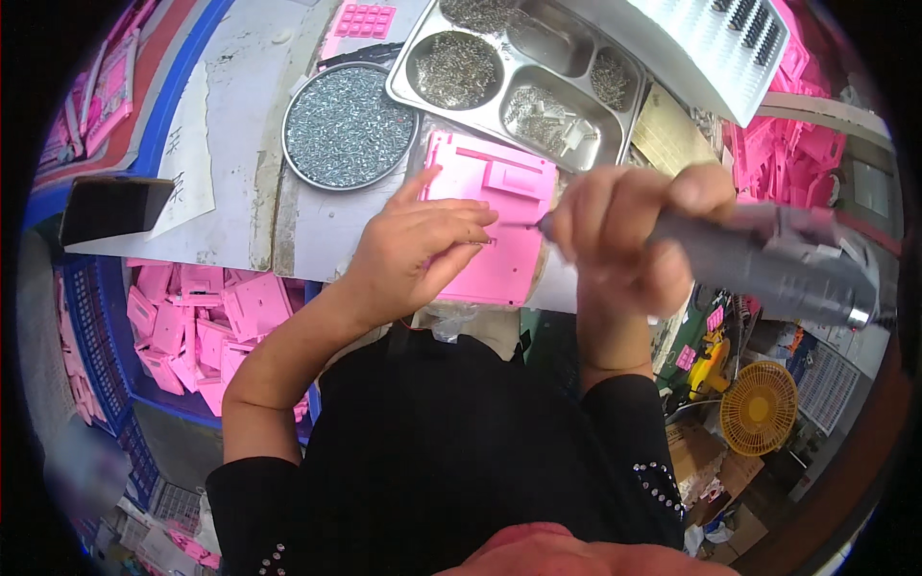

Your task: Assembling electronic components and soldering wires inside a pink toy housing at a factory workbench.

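Note:
A pink plastic panel (488, 276) with a raised rectangular part lies on the table in front of me. My left hand (411, 248) rests over its left side. The thumb and fingers close together near the middle of the panel; what is between them is too small to make out. My right hand (624, 230), blurred by motion, is wrapped round a dark grey electric screwdriver (768, 269). The tool is tilted almost flat, its thin bit pointing left over the panel, close to my left fingertips. Whether the bit touches anything, I cannot tell.
Beyond the panel stand a round dish of small screws (351, 125) and a metal compartment tray (399, 88) holding small metal parts. A white plastic bin (691, 48) sits at the far right. Blue crates of pink parts (197, 331) stand left; a yellow fan (759, 408) is lower right.

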